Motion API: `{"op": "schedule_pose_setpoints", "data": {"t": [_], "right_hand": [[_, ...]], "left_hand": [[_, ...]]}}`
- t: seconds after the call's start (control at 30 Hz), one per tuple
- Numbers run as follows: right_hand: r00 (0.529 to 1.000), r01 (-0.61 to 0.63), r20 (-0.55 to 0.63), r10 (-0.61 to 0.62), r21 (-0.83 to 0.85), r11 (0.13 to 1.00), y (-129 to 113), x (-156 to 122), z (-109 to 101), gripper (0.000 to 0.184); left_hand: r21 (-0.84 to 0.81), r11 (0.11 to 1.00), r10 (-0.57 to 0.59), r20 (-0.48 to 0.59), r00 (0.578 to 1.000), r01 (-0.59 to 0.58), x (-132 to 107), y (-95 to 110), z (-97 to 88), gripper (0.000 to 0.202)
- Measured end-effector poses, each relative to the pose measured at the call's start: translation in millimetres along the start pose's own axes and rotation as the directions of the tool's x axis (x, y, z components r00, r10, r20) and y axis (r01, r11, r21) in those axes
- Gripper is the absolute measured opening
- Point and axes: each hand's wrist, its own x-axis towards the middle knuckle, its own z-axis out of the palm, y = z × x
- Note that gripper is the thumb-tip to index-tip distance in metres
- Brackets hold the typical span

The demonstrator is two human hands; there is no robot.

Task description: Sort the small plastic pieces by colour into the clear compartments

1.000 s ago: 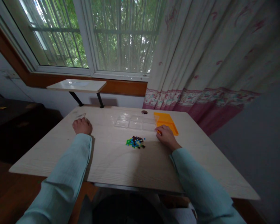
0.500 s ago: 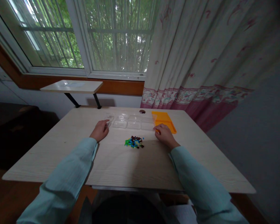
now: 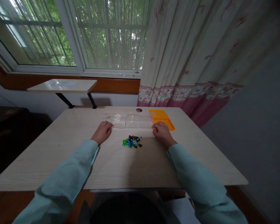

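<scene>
A clear plastic compartment tray (image 3: pixel 132 123) lies near the back of the desk, divided into several shallow cells. My left hand (image 3: pixel 102 132) is at its front left corner, fingers closed on the edge. At the front right corner, the bent fingers of my right hand (image 3: pixel 163 133) pinch the rim, close beside an orange plastic tray (image 3: pixel 163 115). Between my hands and nearer to me sits a small pile of tiny building bricks (image 3: pixel 132 142) in green, blue, dark brown and pale colours. The undersides of my fingers are hidden.
The pale wooden desk (image 3: pixel 116 168) carries a raised shelf (image 3: pixel 67 86) on black brackets at its back left. A round cable hole (image 3: pixel 139 110) sits behind the clear tray. A floral curtain (image 3: pixel 177 62) hangs behind the desk's right side.
My left hand has moved from the clear tray's left side to its front left corner. My right hand stays at the right corner. The whole view has shifted slightly.
</scene>
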Motion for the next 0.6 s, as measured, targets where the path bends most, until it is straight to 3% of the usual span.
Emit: {"op": "schedule_pose_setpoints", "data": {"t": [0.27, 0.6], "right_hand": [[0.998, 0.02, -0.057, -0.019, 0.013, 1.0, 11, 4, 4, 0.027], [0.997, 0.039, -0.072, -0.036, 0.045, 0.998, 12, 4, 4, 0.021]], "left_hand": [[0.006, 1.0, -0.003, -0.018, 1.0, 0.003, 3, 16, 4.9, 0.018], [0.03, 0.998, -0.053, -0.067, 0.996, 0.055, 2, 6, 8.2, 0.017]]}}
